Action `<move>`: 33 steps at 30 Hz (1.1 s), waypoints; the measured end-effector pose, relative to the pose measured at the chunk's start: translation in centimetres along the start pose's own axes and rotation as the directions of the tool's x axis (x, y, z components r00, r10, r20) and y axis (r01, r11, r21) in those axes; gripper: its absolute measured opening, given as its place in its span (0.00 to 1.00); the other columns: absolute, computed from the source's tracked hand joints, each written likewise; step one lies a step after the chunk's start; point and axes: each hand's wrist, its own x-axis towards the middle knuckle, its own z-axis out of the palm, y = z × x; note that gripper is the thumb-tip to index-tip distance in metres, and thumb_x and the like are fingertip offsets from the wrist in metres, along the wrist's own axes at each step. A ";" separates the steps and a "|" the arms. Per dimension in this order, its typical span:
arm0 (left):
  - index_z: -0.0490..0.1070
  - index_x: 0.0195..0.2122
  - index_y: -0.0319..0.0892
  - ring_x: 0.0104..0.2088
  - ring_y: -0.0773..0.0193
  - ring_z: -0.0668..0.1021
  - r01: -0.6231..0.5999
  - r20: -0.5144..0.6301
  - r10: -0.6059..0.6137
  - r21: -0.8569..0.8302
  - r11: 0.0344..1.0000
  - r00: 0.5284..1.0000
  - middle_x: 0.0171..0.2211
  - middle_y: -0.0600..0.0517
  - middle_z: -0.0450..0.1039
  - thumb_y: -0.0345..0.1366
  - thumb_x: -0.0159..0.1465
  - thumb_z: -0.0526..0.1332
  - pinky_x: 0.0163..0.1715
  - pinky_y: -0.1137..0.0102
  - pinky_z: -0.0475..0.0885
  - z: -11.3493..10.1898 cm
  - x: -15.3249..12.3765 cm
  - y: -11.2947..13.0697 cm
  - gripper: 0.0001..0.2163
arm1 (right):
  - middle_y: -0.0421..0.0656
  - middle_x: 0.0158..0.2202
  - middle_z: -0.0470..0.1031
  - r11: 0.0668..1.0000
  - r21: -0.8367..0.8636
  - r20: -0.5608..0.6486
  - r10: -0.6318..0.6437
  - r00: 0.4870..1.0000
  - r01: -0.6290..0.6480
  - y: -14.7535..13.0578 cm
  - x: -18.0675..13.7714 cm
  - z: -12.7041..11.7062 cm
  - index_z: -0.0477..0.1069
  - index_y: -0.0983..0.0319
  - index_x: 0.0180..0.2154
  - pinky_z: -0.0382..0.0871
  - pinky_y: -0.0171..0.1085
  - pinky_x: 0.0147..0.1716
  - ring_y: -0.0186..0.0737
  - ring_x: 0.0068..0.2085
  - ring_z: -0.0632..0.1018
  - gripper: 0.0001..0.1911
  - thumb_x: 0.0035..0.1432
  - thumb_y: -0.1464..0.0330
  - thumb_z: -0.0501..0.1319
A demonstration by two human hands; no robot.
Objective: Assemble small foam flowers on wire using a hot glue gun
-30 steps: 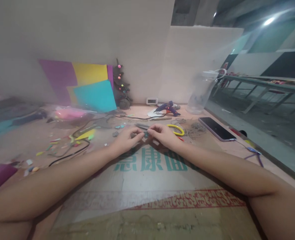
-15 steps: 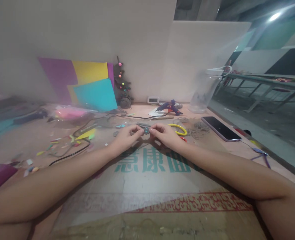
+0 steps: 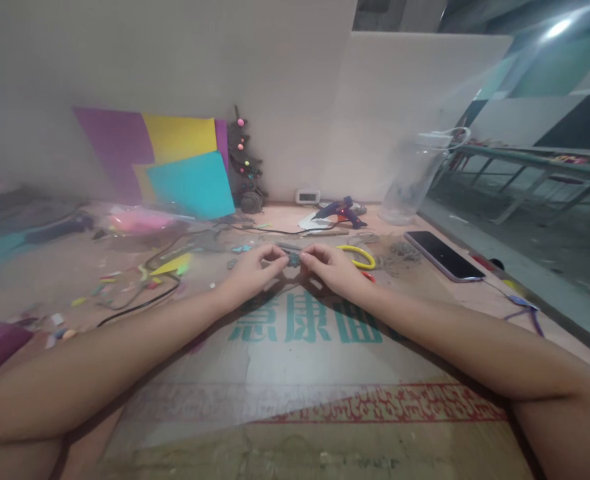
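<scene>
Between my two hands is a small dark teal piece (image 3: 293, 259), too small and blurred to name more exactly. My left hand (image 3: 255, 268) pinches its left side with thumb and forefinger. From the right, my right hand (image 3: 331, 268) pinches the other side. Both hands hover above a cardboard sheet (image 3: 295, 363) with green printed characters and a red patterned band. Just beyond the right hand lie scissors with yellow handles (image 3: 359, 257). Little light-blue bits (image 3: 241, 249) rest beyond the left hand.
A dark blue glue gun (image 3: 342, 212) lies at the back near a small white clock (image 3: 307, 197). A phone (image 3: 445, 257), a clear bottle (image 3: 409, 180) and tangled grey cord (image 3: 399, 259) are on the right. Coloured sheets (image 3: 189, 187) and a decorated little tree (image 3: 246, 163) stand behind.
The small teal piece appears slightly turned between my fingertips. Both hands keep their pinch in nearly the same place, and the view has shifted a little.
</scene>
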 end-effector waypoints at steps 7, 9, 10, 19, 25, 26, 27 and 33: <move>0.69 0.30 0.41 0.32 0.62 0.74 0.013 -0.043 -0.014 -0.014 1.000 0.999 0.29 0.53 0.72 0.44 0.63 0.59 0.35 0.70 0.68 0.0 0.0 0.0 0.12 | 0.38 0.27 0.73 0.997 -0.059 0.009 0.043 0.999 -0.042 -0.1 0.1 -0.1 0.70 0.62 0.38 0.59 0.28 0.13 0.28 0.20 0.67 0.14 0.58 0.58 0.61; 0.70 0.30 0.41 0.33 0.63 0.74 0.001 -0.035 -0.001 -0.008 1.000 0.999 0.29 0.53 0.73 0.44 0.63 0.59 0.35 0.70 0.68 -0.1 0.0 0.0 0.12 | 0.37 0.25 0.72 0.996 -0.063 0.007 0.067 0.998 -0.066 -0.1 0.1 0.0 0.69 0.62 0.37 0.60 0.28 0.13 0.29 0.20 0.68 0.13 0.57 0.59 0.61; 0.70 0.30 0.41 0.33 0.63 0.75 -0.003 -0.028 0.003 -0.003 1.000 1.000 0.29 0.53 0.73 0.44 0.64 0.59 0.35 0.70 0.68 -0.1 0.0 -0.1 0.12 | 0.37 0.25 0.72 0.995 -0.061 0.008 0.074 0.997 -0.074 -0.2 0.1 0.0 0.69 0.62 0.36 0.60 0.28 0.13 0.29 0.19 0.68 0.12 0.57 0.59 0.61; 0.71 0.33 0.41 0.36 0.62 0.76 -0.025 -0.024 0.024 -0.076 0.997 0.999 0.32 0.52 0.74 0.46 0.66 0.56 0.39 0.69 0.69 0.0 0.3 -0.9 0.14 | 0.38 0.26 0.74 0.993 -0.048 -0.012 0.108 0.994 -0.108 0.0 0.1 -0.1 0.67 0.61 0.33 0.58 0.27 0.10 0.29 0.19 0.68 0.12 0.57 0.58 0.61; 0.71 0.32 0.41 0.35 0.62 0.76 -0.017 0.010 0.017 -0.048 0.999 1.000 0.32 0.52 0.75 0.47 0.65 0.57 0.36 0.70 0.68 -0.1 0.2 -0.4 0.14 | 0.38 0.27 0.75 0.990 -0.085 -0.006 0.112 0.994 -0.112 -0.2 0.2 0.0 0.68 0.61 0.34 0.59 0.28 0.11 0.28 0.17 0.67 0.11 0.58 0.59 0.61; 0.72 0.33 0.41 0.34 0.62 0.76 -0.015 0.011 0.016 -0.036 0.999 1.000 0.32 0.52 0.75 0.47 0.65 0.58 0.35 0.70 0.68 -0.1 0.2 -0.4 0.14 | 0.37 0.26 0.74 0.989 -0.087 0.004 0.121 0.993 -0.120 -0.2 0.1 0.0 0.68 0.61 0.34 0.60 0.28 0.11 0.28 0.18 0.67 0.11 0.58 0.59 0.61; 0.72 0.33 0.41 0.34 0.62 0.75 -0.013 0.011 0.013 -0.023 1.000 1.000 0.32 0.52 0.75 0.46 0.64 0.58 0.35 0.70 0.68 -0.1 0.1 -0.3 0.13 | 0.37 0.26 0.74 0.989 -0.085 0.014 0.127 0.992 -0.125 -0.3 0.1 0.0 0.68 0.61 0.34 0.60 0.28 0.12 0.29 0.18 0.67 0.12 0.58 0.59 0.61; 0.70 0.31 0.41 0.32 0.63 0.74 0.019 -0.049 -0.021 -0.041 0.999 0.999 0.29 0.53 0.72 0.45 0.64 0.58 0.34 0.70 0.67 -0.1 0.3 -0.5 0.12 | 0.39 0.27 0.73 0.999 -0.035 -0.017 -0.009 1.000 0.008 -0.3 0.3 -0.1 0.68 0.62 0.37 0.61 0.28 0.17 0.30 0.23 0.70 0.18 0.61 0.53 0.57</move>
